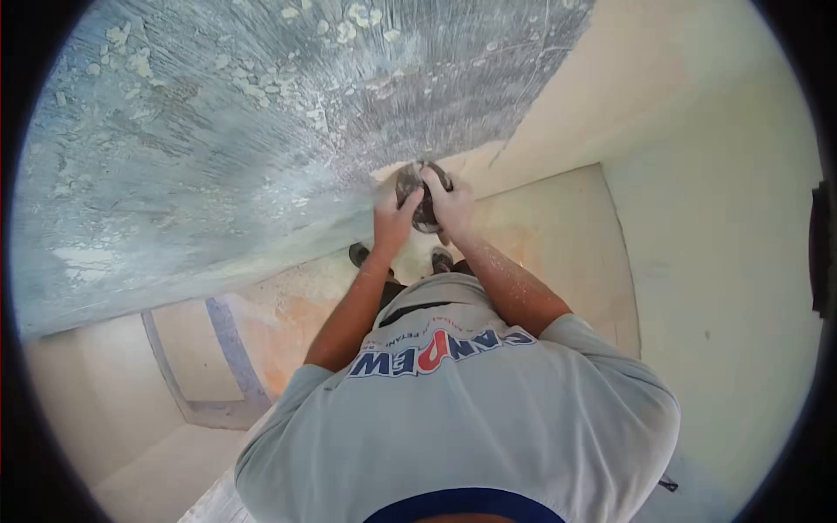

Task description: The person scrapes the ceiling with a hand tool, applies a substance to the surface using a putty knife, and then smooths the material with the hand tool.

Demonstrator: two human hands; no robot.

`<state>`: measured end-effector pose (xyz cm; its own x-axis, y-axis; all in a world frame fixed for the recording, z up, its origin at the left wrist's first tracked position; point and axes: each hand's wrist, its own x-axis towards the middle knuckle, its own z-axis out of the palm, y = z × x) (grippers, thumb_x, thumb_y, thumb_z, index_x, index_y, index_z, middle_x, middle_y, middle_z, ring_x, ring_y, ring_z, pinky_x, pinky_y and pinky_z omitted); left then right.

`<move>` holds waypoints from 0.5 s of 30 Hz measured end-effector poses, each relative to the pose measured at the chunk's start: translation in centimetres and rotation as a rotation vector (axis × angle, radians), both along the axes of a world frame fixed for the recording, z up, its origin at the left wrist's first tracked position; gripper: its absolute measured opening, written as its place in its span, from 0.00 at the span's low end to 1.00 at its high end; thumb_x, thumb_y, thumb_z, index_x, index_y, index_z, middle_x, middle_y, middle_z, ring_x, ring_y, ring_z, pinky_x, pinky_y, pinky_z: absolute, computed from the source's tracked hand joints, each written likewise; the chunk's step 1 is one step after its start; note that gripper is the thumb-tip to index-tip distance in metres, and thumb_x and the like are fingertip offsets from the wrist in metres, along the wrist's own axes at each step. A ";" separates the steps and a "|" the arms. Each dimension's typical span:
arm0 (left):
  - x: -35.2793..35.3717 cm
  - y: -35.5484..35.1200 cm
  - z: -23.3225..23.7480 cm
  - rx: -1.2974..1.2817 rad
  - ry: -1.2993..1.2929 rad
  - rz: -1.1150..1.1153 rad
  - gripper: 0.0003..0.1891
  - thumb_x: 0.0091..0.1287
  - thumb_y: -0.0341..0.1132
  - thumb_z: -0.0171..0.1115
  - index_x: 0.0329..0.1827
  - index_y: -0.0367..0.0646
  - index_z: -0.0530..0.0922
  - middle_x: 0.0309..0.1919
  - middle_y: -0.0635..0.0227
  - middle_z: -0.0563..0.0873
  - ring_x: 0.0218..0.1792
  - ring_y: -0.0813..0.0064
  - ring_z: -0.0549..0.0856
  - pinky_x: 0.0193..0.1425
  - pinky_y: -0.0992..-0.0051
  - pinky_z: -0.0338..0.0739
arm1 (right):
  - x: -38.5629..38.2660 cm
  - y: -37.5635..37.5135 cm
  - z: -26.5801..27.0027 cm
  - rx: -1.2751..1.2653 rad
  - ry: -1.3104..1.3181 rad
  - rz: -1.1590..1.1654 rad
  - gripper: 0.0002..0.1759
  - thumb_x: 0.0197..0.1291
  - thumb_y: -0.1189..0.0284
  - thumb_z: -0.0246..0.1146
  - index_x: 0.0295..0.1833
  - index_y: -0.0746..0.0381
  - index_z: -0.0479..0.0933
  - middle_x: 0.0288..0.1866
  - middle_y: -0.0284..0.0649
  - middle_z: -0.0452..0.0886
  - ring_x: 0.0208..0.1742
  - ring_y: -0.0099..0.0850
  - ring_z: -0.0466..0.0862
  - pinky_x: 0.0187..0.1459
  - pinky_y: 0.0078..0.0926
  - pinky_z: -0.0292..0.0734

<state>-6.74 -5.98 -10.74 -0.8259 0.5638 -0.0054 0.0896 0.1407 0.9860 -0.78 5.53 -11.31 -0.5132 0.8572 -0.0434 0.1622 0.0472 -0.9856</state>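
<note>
Closed from both sides around a dark rounded object (pixel 425 209): left hand (pixel 389 222) on its left flank, right hand (pixel 453 209) on its right, both partly curled, with thumbs laid over the near face and most fingers out of sight behind. Held out ahead of the body, not resting on any tabletop, with long axis running roughly away from the torso, far end toward the wall (pixel 261 166), just beside the lower edge of the blue-grey, pale-flecked area. No telling contact from a narrow gap there. Right thumb a little nearer the far end than the left. Both forearms stretched forward, converging, dusted with pale powder on the right. Farther out, grey shirt (pixel 523 436), shoes (pixel 443 260) and stained floor (pixel 558 231) below.
</note>
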 end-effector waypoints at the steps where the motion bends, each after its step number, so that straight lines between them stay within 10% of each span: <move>1: 0.9 -0.7 -0.6 -0.010 -0.019 0.007 0.16 0.70 0.40 0.67 0.45 0.33 0.84 0.31 0.64 0.88 0.34 0.83 0.82 0.40 0.73 0.78 | 0.4 -0.4 0.9 -0.073 0.054 0.020 0.24 0.61 0.56 0.71 0.29 0.69 0.82 0.19 0.43 0.80 0.21 0.25 0.75 0.29 0.32 0.73; 12: -0.8 0.1 2.7 0.063 -0.026 -0.036 0.14 0.69 0.39 0.67 0.47 0.36 0.85 0.33 0.66 0.89 0.36 0.83 0.84 0.42 0.72 0.79 | 0.1 -0.4 3.1 -0.186 0.096 0.053 0.24 0.60 0.55 0.72 0.32 0.69 0.82 0.22 0.39 0.80 0.26 0.23 0.75 0.32 0.31 0.74; 15: 0.7 -0.8 -3.5 -0.117 -0.032 -0.049 0.15 0.70 0.41 0.66 0.44 0.34 0.85 0.31 0.69 0.88 0.35 0.84 0.81 0.40 0.74 0.78 | 1.9 -1.2 -0.7 -0.010 -0.083 -0.015 0.24 0.61 0.55 0.71 0.32 0.69 0.82 0.22 0.41 0.79 0.25 0.24 0.74 0.31 0.33 0.73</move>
